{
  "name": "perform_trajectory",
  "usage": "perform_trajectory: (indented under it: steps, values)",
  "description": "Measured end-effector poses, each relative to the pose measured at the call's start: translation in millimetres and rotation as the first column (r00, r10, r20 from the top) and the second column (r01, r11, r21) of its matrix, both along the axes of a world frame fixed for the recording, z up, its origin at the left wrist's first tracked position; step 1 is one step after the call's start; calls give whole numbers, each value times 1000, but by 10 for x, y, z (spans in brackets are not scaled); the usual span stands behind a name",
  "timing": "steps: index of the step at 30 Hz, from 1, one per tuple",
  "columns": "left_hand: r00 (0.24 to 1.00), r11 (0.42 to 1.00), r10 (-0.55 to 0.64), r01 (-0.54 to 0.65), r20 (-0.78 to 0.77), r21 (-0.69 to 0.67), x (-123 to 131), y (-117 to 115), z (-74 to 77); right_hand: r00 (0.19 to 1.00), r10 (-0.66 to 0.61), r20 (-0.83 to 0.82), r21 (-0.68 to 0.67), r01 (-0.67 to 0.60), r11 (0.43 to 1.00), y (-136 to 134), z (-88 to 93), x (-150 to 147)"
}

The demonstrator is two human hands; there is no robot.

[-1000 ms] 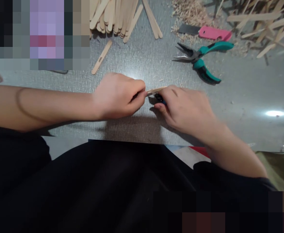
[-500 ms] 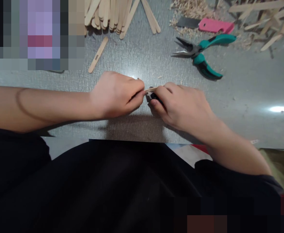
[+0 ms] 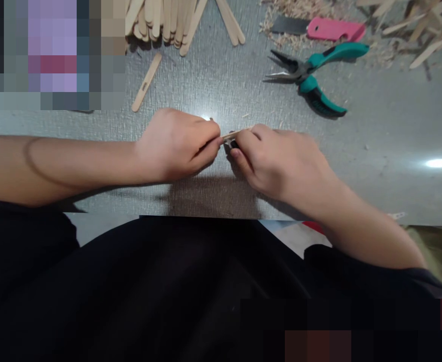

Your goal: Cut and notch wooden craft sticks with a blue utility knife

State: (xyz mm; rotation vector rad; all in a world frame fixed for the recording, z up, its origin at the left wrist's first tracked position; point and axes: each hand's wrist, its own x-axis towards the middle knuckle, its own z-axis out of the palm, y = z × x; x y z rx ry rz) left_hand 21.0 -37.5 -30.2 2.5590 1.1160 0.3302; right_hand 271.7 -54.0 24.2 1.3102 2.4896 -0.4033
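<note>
My left hand [image 3: 179,146] is closed, its thumb and forefinger pinching the end of a thin wooden craft stick [image 3: 228,136]. My right hand [image 3: 281,156] is curled just to the right, its forefinger over the same stick. Between its thumb and forefinger is a small black tool with a shiny metal end [image 3: 232,144]. Most of that tool is hidden by the fingers, so its kind is unclear. Both hands are low over the grey table [image 3: 213,196], close to its front edge.
Green-handled needle-nose pliers [image 3: 304,75] lie open beyond my right hand. Behind them is a pink-handled blade [image 3: 334,29] amid wood shavings [image 3: 299,7]. A slotted craft stick [image 3: 147,82] lies left, near a pile of sticks [image 3: 160,20]. More wood pieces [image 3: 428,27] are at the back right.
Both hands keep their grips and appear slightly further left. More of the tool's metal end shows beside the stick. The whole view has shifted a little.
</note>
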Motion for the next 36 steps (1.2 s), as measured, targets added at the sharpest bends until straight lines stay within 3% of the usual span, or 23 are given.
perform_trajectory:
  steps: [7, 14, 20, 30, 36]
  values:
    - [988, 992, -40, 21, 151, 127, -19, -4, -141, 998, -28, 58, -19, 29, 999, -25, 36, -58]
    - [992, 987, -55, 37, 115, 159, -7, -26, -143, 992, -40, 116, 41, 36, 999, -61, 24, -88]
    - [999, 995, -43, 41, 16, 93, 4, -31, -128, 992, -107, 72, 33, 105, 994, -102, -2, -104]
    - [979, 991, 49, -23, 199, -128, 10, 43, 9, 997, -74, 10, 53, 74, 996, -24, -97, -6]
    - [959, 973, 93, -30, 268, -230, 7, 116, 52, 994, -100, -48, 28, 101, 994, -6, -43, 33]
